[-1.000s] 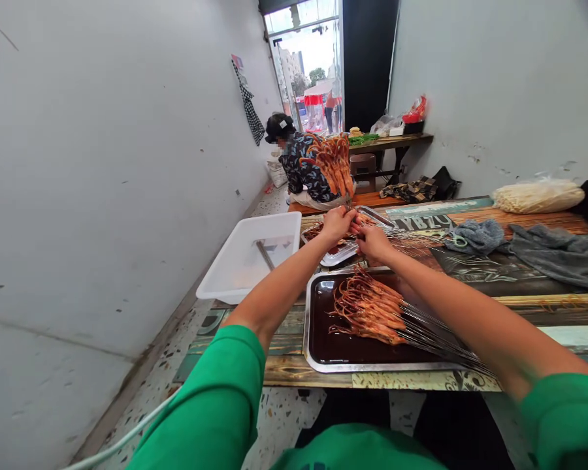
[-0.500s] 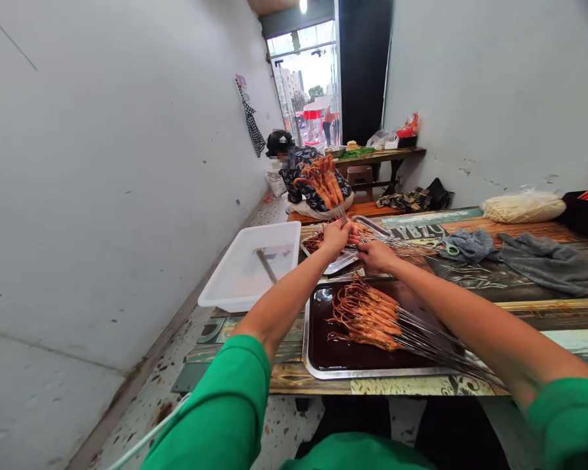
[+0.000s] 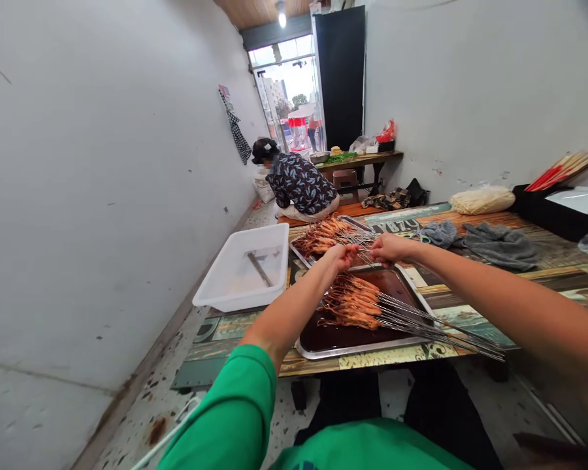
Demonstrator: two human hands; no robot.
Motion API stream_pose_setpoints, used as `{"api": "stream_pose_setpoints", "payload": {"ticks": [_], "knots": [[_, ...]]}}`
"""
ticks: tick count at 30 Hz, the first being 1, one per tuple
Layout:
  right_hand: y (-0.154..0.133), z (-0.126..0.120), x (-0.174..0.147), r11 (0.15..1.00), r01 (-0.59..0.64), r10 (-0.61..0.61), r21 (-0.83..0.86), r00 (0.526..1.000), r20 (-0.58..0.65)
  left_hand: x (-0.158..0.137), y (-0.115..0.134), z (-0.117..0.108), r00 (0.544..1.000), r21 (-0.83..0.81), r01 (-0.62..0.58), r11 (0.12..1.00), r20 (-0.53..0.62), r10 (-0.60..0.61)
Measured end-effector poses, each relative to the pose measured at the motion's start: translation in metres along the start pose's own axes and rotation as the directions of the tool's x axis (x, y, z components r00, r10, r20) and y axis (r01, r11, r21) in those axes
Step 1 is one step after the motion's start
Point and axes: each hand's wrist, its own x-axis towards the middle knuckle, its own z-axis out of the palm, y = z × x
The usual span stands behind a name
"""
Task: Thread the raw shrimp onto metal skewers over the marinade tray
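Note:
My left hand (image 3: 347,256) is closed, its fingertips on thin metal skewers (image 3: 365,256) between the two trays. My right hand (image 3: 385,249) pinches the same skewers just to the right; its fingers partly hide them. Beyond my hands, a pile of orange-brown skewered meat (image 3: 326,228) with thin dark curled ends lies on the far metal tray (image 3: 296,252). Nearer me, more skewered meat (image 3: 355,303) lies side by side in dark sauce on the near tray (image 3: 318,354). Its bare skewer ends (image 3: 451,336) stick out over the right rim.
Left of the trays stands a white plastic tub (image 3: 215,287) with a metal tool (image 3: 259,268) inside. Grey cloths (image 3: 500,245), a bagged pale bundle (image 3: 483,199) and a black box (image 3: 543,209) sit at the right. A person (image 3: 304,186) sits beyond the table.
The bunch of skewered meat held upright is down, with meat now piled on the far tray. My hands are slightly lower and a little farther apart. The view has shifted to the right.

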Motion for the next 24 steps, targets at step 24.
{"api": "stream_pose_setpoints", "payload": {"ticks": [24], "knots": [[0.035, -0.010, -0.006, 0.916, -0.088, 0.038, 0.391, 0.990, 0.134, 0.027, -0.029, -0.005, 0.315, 0.388, -0.741, -0.548, 0.922, 0.227]]}}
